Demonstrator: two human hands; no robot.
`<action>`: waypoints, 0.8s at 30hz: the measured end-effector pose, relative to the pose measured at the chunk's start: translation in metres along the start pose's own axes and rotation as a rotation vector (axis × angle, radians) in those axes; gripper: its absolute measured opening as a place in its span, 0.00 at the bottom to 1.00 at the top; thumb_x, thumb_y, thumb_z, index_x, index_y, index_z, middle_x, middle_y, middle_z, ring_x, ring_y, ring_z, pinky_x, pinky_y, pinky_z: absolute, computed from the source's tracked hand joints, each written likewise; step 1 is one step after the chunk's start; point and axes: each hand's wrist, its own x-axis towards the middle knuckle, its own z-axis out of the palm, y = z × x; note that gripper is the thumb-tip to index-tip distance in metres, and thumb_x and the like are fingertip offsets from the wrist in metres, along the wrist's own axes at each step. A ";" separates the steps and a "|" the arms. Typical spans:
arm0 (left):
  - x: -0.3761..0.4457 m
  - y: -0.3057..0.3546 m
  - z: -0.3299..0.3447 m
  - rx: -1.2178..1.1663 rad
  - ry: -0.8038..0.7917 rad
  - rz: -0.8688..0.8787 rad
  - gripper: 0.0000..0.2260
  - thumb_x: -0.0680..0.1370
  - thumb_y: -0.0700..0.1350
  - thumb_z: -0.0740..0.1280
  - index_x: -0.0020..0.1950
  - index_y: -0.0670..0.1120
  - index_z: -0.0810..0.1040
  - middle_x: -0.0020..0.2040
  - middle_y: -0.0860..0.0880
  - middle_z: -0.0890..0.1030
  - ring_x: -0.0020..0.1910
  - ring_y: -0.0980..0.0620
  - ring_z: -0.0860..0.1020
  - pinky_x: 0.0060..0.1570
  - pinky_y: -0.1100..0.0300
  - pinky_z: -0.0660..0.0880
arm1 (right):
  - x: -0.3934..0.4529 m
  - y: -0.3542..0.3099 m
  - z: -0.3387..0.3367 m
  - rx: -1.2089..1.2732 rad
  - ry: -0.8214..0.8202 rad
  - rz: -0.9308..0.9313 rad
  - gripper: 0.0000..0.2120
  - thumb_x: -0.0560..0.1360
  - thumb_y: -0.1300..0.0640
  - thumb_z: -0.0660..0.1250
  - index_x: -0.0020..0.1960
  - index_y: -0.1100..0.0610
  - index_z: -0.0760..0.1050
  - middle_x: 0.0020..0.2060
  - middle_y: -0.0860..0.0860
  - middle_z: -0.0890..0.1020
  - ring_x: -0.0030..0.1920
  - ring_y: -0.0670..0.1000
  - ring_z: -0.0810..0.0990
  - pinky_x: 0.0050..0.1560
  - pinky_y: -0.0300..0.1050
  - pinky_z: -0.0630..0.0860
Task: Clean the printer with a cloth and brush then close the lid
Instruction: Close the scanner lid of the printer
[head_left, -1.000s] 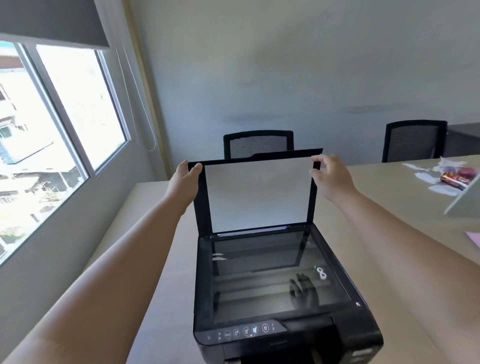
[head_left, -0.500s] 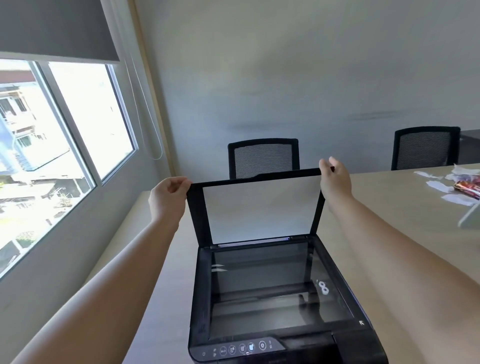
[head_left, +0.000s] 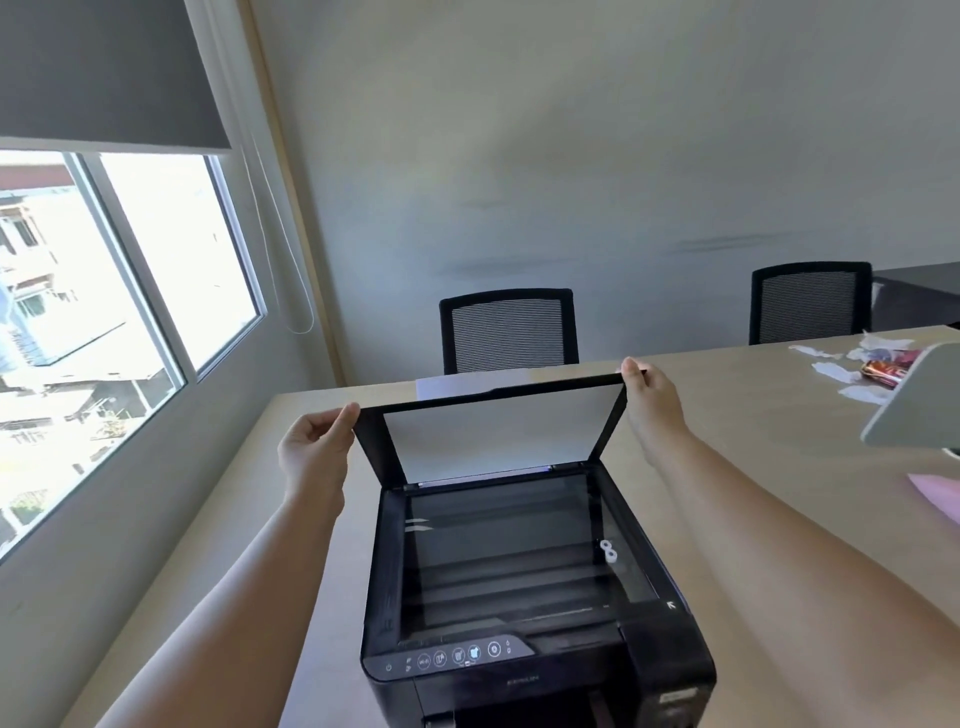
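The printer (head_left: 524, 582) sits on the table (head_left: 753, 415) directly ahead, lid (head_left: 493, 431) raised and tilted back over the exposed glass (head_left: 519, 551). The left hand (head_left: 314, 452) pinches the lid's left top corner; the right hand (head_left: 652, 400) pinches its right top corner.

Judged step: moving the lid on its hinge. Keep both corners level, swing evenly and avoid twisting the panel or letting it drop onto the glass.

Count: one printer, one lid, two chairs (head_left: 509, 330). Neither cloth nor brush can be identified; the pink item (head_left: 935, 493) at the right edge may be a cloth.
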 end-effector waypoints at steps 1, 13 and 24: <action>-0.003 -0.003 -0.001 -0.007 0.004 -0.011 0.09 0.72 0.48 0.76 0.44 0.45 0.81 0.38 0.48 0.78 0.39 0.50 0.74 0.41 0.61 0.72 | -0.004 0.003 -0.002 0.000 -0.008 -0.008 0.20 0.82 0.49 0.56 0.65 0.61 0.73 0.65 0.55 0.76 0.66 0.54 0.72 0.61 0.44 0.66; -0.046 -0.024 -0.022 0.060 0.091 -0.079 0.11 0.71 0.53 0.76 0.41 0.48 0.79 0.38 0.50 0.77 0.37 0.51 0.73 0.39 0.57 0.70 | -0.052 0.038 -0.032 0.047 -0.145 -0.047 0.22 0.81 0.43 0.55 0.70 0.53 0.69 0.68 0.49 0.74 0.69 0.48 0.69 0.66 0.40 0.62; -0.121 -0.061 -0.060 -0.019 0.154 -0.160 0.06 0.71 0.44 0.77 0.44 0.45 0.83 0.42 0.46 0.84 0.41 0.49 0.82 0.52 0.57 0.77 | -0.136 0.091 -0.068 -0.093 -0.194 -0.030 0.27 0.80 0.40 0.51 0.76 0.48 0.60 0.71 0.42 0.67 0.70 0.44 0.65 0.61 0.37 0.66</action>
